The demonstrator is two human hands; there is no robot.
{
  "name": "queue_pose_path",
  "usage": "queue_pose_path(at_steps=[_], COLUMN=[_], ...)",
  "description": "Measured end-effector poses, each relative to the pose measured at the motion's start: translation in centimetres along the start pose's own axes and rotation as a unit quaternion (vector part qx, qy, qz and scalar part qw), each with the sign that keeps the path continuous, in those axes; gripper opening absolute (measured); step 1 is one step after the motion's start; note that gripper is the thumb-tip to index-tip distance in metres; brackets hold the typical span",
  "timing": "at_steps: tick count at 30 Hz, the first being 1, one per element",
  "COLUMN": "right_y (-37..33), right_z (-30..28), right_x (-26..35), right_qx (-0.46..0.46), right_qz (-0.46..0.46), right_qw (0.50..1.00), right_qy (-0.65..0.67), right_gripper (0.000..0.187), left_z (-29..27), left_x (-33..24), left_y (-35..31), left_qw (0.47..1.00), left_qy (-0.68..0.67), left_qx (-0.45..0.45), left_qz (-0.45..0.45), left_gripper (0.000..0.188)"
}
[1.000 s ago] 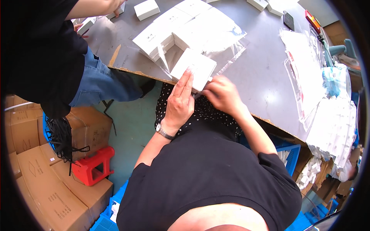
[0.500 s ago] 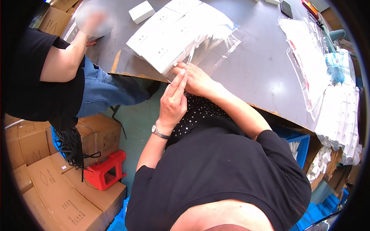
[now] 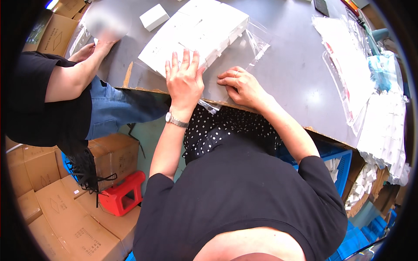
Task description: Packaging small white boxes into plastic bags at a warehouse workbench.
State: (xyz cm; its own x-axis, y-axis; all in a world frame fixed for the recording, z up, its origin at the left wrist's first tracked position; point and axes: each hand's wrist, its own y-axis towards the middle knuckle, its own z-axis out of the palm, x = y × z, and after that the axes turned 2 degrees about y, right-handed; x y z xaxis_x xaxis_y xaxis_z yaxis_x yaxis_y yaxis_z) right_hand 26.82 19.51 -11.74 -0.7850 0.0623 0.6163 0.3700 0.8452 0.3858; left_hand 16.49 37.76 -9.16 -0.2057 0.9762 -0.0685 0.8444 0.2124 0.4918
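The left hand (image 3: 185, 82) lies spread on the block of white cardboard boxes (image 3: 196, 32) at its twelve o'clock; flat, even pressure should keep them square. At three, the right hand (image 3: 244, 87) curls; whether it grips anything cannot be told.

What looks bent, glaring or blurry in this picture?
Head view: the table's near edge bows, and black surrounds the corners; head view: glare spots the tabletop at right, and the white boxes look washed out; head view: a round blur sits beside a co-worker's hand.
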Motion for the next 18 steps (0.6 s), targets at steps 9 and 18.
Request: queue_pose_path(at_steps=[9, 18], right_y=[-0.7, -0.9], right_z=[-0.2, -5.6], right_x=[-0.2, -4.6], right_qx=[0.003, 0.031], right_qz=[-0.055, -0.067], right_qw=[0.998, 0.995], right_qy=[0.003, -0.062], right_gripper=[0.027, 0.016], left_z=[0.7, -2.6], left_x=[0.4, 5.7], left_y=[0.5, 2.4], left_qw=[0.999, 0.94], left_qy=[0.018, -0.305], left_qx=[-0.034, 0.119], left_qz=[-0.016, -0.099], left_gripper=[0.04, 0.048])
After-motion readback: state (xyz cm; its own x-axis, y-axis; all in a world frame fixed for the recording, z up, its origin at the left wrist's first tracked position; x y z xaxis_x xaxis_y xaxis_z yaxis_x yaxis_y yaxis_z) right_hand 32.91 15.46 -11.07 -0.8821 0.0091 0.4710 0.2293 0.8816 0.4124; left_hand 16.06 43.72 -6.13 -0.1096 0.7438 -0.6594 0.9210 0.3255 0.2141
